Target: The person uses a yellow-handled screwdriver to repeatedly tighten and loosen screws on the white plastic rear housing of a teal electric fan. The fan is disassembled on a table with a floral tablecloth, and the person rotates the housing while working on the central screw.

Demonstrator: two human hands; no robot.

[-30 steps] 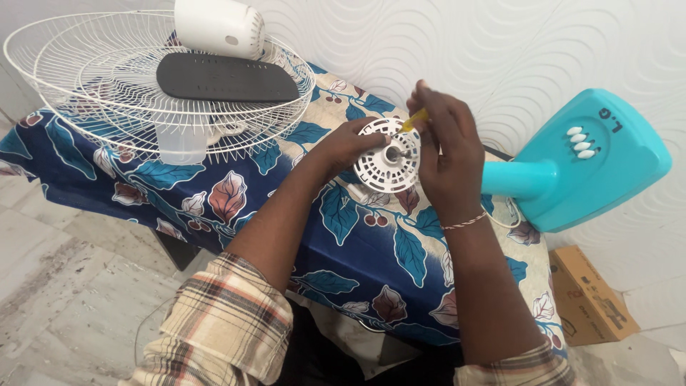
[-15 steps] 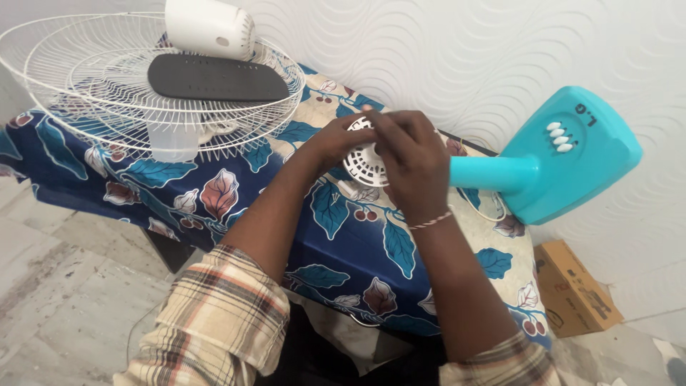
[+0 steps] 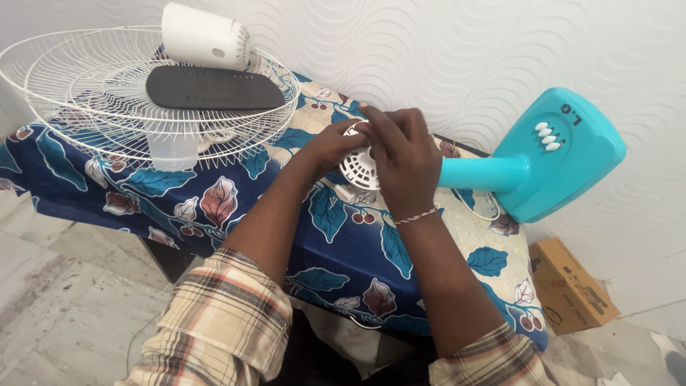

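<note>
Plaid sleeves (image 3: 229,314) in cream, brown and grey (rolled above the elbows); a thin beaded bracelet (image 3: 416,215) circles the right wrist.

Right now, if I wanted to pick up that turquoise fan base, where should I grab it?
Probably by the round turquoise neck, coming from above. It lies level over the table, slim enough to wrap, while the wide turquoise base stands on edge. Grip nearer the base: both hands, left and right, crowd the other end.
</note>
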